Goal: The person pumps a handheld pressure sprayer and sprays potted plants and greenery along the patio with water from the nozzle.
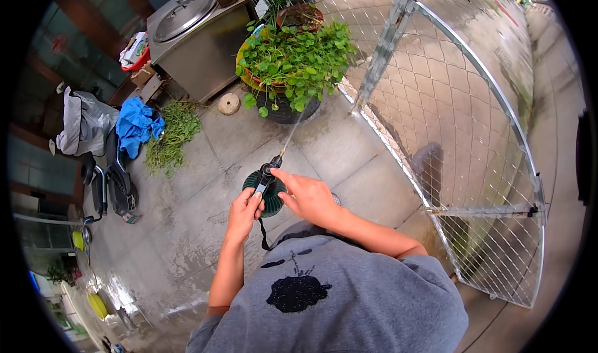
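My left hand (243, 214) is wrapped round the handle of a black spray gun (266, 175). A thin jet of water leaves its brass tip and reaches the leafy green plant (298, 60) in front of me. My right hand (314, 198) has its index finger stretched onto the round part of the spray gun, with the thumb apart; its other fingers are mostly hidden. Behind the gun, close to both hands, is a coiled dark green hose (272, 205). A black strap dangles below my left hand.
On the right stands a wire-mesh fence (461, 116) with a metal frame. A steel stove cabinet (202, 51) with a round lid is at the back. Pulled greens (174, 132), a blue cloth (134, 125) and a parked scooter (115, 178) are on the left. Wet paving (187, 241) lies around me.
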Demonstrator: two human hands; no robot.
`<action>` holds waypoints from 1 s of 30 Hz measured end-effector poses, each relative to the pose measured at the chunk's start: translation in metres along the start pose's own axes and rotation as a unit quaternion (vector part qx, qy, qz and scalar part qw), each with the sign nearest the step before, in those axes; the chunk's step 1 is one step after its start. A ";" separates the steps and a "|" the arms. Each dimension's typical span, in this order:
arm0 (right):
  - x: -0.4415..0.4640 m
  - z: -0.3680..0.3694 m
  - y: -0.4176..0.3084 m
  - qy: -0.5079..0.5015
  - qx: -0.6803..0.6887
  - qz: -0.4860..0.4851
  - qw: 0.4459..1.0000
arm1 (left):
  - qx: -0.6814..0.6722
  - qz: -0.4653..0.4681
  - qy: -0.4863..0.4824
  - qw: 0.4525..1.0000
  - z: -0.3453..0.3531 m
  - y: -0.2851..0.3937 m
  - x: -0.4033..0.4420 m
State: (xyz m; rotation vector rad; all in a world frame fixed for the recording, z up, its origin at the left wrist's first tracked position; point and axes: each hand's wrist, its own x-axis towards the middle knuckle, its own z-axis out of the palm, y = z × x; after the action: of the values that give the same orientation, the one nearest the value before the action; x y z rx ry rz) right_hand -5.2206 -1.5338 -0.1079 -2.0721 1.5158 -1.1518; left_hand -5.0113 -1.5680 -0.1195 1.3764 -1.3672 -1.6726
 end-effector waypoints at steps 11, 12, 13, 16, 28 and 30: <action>0.011 -0.009 0.046 -0.087 0.019 -0.044 0.995 | -0.032 -0.046 0.088 0.995 0.031 -0.014 -0.001; 0.013 -0.011 0.047 -0.101 0.023 -0.048 0.993 | -0.034 -0.046 0.098 0.994 0.033 -0.016 -0.003; 0.015 -0.013 0.049 -0.116 0.026 -0.052 0.992 | -0.037 -0.046 0.109 0.992 0.034 -0.019 -0.005; 0.018 -0.016 0.054 -0.139 0.039 -0.077 0.987 | -0.059 -0.044 0.148 0.986 0.044 -0.022 -0.010; 0.031 -0.019 0.065 -0.170 0.111 -0.106 0.974 | -0.106 -0.005 0.221 0.970 0.083 -0.018 -0.013; 0.032 -0.020 0.061 -0.175 0.123 -0.101 0.972 | -0.106 -0.021 0.222 0.969 0.082 -0.022 -0.015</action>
State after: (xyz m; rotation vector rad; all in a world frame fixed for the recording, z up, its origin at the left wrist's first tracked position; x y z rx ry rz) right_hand -5.2713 -1.5818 -0.1233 -2.1507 0.9694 -0.9214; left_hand -5.0797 -1.5196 -0.1396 1.5397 -0.8849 -1.3776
